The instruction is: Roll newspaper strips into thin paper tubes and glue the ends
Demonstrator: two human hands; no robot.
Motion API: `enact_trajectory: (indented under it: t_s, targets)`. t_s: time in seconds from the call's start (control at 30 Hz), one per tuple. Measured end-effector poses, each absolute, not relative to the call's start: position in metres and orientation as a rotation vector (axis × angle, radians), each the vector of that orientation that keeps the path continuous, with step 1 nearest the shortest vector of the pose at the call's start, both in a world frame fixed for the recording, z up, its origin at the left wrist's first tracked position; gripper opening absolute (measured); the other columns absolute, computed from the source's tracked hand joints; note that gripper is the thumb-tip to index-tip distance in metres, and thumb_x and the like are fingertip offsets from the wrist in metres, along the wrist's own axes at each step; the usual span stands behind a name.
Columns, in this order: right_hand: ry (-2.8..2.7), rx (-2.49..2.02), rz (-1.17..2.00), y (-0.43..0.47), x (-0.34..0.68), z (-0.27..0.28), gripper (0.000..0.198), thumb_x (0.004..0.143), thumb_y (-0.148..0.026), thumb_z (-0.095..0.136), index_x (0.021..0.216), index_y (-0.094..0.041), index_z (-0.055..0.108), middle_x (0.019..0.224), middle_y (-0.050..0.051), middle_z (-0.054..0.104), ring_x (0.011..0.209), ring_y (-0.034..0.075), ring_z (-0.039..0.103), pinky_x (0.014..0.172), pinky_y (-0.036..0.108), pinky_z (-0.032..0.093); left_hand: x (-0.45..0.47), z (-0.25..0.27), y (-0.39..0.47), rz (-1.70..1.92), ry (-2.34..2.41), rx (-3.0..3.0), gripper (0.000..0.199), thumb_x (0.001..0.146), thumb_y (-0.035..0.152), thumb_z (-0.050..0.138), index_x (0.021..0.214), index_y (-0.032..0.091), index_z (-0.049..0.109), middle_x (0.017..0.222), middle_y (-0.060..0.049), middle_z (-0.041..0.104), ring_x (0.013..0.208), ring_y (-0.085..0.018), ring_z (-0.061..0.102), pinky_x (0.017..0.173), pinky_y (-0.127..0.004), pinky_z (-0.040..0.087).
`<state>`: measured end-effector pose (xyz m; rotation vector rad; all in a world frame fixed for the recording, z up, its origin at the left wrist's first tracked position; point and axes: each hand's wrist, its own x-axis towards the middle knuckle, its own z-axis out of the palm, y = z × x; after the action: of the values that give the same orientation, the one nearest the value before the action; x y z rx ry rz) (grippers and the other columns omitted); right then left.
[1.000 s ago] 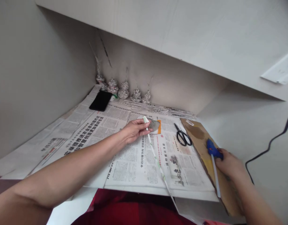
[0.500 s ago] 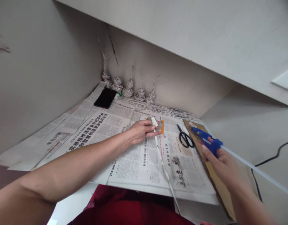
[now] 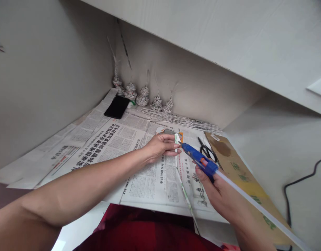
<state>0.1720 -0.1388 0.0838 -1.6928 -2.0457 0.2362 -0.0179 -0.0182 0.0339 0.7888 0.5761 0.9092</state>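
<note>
My left hand [image 3: 164, 145] pinches the flat upper end of a long white-and-green paper strip [image 3: 185, 195], which hangs down past the table's front edge. In my right hand [image 3: 212, 188] is a blue hot glue gun [image 3: 197, 153], its nozzle right at the strip's end by my left fingertips. A long whitish glue stick [image 3: 259, 205] sticks out of the gun's back. Behind my left fingers lies a small grey and orange piece [image 3: 180, 135], partly covered. Black-handled scissors [image 3: 207, 151] rest just beyond the glue gun, partly hidden by it.
Newspaper [image 3: 147, 177] covers the table. Several woven paper cones [image 3: 143, 97] stand along the back wall, with a bundle of thin paper rods [image 3: 181, 120] before them. A black phone [image 3: 117, 107] lies back left. Cardboard [image 3: 241, 170] lines the right side; a black cable [image 3: 287, 195] hangs there.
My right hand has brought the glue gun left from over the cardboard to the strip's end. My left hand has shifted slightly right, still pinching the strip.
</note>
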Motion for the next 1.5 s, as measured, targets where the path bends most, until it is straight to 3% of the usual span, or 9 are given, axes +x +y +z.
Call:
enact_trajectory:
  t_s: [0.33,0.77,1.23,1.5]
  targets:
    - [-2.115,-1.688,0.105,-0.136,0.169,0.080,0.022,0.093,-0.037,0.045,0.108,-0.023,0.053,0.096,0.007,0.063,0.087,0.022,0.060,0.071,0.030,0.046,-0.017,0.031,-0.019,0.907,0.579,0.834,0.027,0.068,0.008,0.075,0.095,0.014,0.071,0.088,-0.009,0.071,0.073,-0.017,0.070,0.065,-0.025,0.058]
    - [-2.161,-1.668,0.051,-0.133,0.171,0.077,0.015,0.093,-0.034,0.043,0.098,-0.021,0.048,0.086,0.005,0.057,0.078,0.020,0.056,0.065,0.030,0.042,-0.016,0.032,-0.019,0.914,0.611,0.798,0.026,0.071,0.002,0.070,0.095,0.012,0.070,0.082,-0.009,0.071,0.071,-0.018,0.071,0.063,-0.024,0.059]
    - [-2.176,-1.661,-0.056,-0.134,0.176,0.073,0.017,0.092,-0.033,0.043,0.103,-0.021,0.050,0.092,0.007,0.059,0.084,0.023,0.059,0.068,0.032,0.045,-0.018,0.030,-0.018,0.914,0.565,0.802,0.027,0.070,0.004,0.072,0.096,0.012,0.070,0.086,-0.010,0.072,0.075,-0.019,0.071,0.065,-0.024,0.059]
    - [-2.046,-2.021,-0.179,-0.120,0.233,0.080,0.036,0.088,-0.041,0.046,0.119,-0.024,0.052,0.102,0.010,0.067,0.088,0.029,0.064,0.067,0.036,0.048,-0.019,0.031,-0.017,0.916,0.581,0.809,0.024,0.071,0.005,0.072,0.094,0.010,0.066,0.088,-0.011,0.071,0.074,-0.019,0.071,0.065,-0.024,0.059]
